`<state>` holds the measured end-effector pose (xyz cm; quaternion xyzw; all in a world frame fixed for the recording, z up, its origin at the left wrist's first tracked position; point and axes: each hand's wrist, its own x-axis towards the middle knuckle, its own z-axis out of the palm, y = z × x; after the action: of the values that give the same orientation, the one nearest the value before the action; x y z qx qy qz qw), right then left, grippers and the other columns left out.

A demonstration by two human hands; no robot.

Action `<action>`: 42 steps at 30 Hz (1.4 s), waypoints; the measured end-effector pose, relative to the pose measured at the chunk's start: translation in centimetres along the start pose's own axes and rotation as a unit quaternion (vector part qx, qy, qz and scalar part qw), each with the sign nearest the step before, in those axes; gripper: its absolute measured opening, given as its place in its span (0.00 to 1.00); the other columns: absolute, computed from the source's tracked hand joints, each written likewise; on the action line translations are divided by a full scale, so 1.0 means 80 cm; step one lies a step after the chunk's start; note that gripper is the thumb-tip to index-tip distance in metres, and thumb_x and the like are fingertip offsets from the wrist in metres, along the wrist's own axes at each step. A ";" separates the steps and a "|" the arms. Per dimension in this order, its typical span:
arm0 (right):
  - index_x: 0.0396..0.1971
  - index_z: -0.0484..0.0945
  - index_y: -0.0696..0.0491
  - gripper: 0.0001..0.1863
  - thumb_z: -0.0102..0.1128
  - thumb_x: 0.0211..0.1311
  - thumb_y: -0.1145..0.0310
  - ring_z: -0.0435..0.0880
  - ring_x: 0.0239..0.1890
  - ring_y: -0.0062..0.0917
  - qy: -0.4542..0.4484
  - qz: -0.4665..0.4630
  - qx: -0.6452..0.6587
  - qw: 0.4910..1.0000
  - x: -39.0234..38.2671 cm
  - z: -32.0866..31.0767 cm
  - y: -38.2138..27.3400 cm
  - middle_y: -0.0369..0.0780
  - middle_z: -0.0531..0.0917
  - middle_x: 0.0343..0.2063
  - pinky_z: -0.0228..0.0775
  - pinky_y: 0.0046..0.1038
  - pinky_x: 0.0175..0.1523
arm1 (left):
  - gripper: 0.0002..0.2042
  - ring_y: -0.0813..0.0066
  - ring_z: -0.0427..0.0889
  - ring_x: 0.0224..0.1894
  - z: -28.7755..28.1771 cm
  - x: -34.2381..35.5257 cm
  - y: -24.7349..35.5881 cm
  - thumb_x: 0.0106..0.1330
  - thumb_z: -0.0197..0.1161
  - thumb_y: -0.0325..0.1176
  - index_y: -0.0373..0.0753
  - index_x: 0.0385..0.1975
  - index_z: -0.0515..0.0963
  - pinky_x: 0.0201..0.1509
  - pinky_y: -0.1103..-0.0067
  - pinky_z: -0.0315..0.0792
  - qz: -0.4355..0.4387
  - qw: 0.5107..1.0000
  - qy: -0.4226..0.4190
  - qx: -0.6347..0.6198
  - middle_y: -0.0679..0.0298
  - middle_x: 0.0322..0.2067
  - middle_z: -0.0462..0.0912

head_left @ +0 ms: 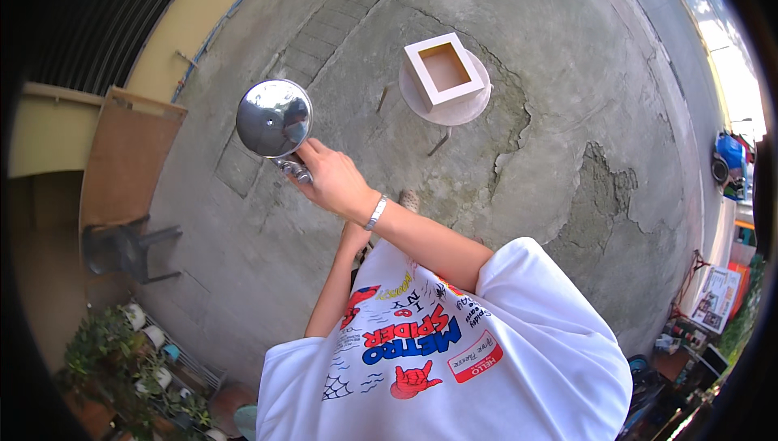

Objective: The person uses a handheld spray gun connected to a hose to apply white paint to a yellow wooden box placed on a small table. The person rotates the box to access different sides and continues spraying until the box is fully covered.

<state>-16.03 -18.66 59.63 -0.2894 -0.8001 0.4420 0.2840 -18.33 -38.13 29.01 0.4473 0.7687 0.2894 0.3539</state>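
Note:
My right hand (334, 180) is closed around a chrome spray gun (274, 119), held out to the left of my body. From above, the gun's round, mirror-like cup lid shows a small hole at its middle, and metal knobs stick out beneath it. My fingers wrap the part below the cup, so the trigger is hidden. A metal band circles my right wrist. My left hand (354, 237) lies low near my waist, mostly covered by my right forearm; its fingers are hidden. Farther off, a white box frame (422, 52) with a rectangular opening rests on a round stool (474, 110).
Cracked grey concrete floor (559, 117) surrounds me. A dark plastic chair (121, 248) and a brown board (134, 157) stand at the left. Several potted plants (121, 352) fill the lower left. Mixed clutter (689, 336) lines the right edge.

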 end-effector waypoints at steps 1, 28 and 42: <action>0.49 0.74 0.56 0.19 0.67 0.63 0.63 0.85 0.39 0.50 0.010 0.007 -0.011 1.000 0.008 -0.023 0.015 0.48 0.82 0.42 0.79 0.47 0.43 | 0.21 0.56 0.85 0.52 -0.025 0.006 0.024 0.71 0.61 0.51 0.38 0.49 0.82 0.56 0.63 0.76 -0.100 0.990 -0.089 0.041 0.52 0.47 0.87; 0.48 0.80 0.62 0.13 0.62 0.74 0.68 0.75 0.26 0.17 0.501 0.503 -0.112 0.695 -0.158 -0.141 0.147 0.39 0.84 0.33 0.67 0.22 0.31 | 0.19 0.69 0.82 0.29 -0.069 0.542 -0.121 0.73 0.60 0.48 0.38 0.27 0.82 0.35 0.70 0.74 -0.200 0.931 -0.300 0.062 0.60 0.25 0.84; 0.61 0.68 0.61 0.29 0.53 0.79 0.49 0.71 0.20 0.16 0.536 0.581 -0.092 0.606 -0.150 -0.028 0.196 0.43 0.79 0.48 0.60 0.19 0.23 | 0.20 0.71 0.86 0.52 0.214 0.992 0.038 0.78 0.57 0.50 0.39 0.52 0.80 0.53 0.72 0.75 -0.022 0.934 -0.356 -0.016 0.64 0.48 0.88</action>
<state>-3.03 -19.08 44.57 -0.9031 -0.2051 0.2037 0.3176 -30.83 36.25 -1.28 0.4986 0.5975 0.1158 0.6172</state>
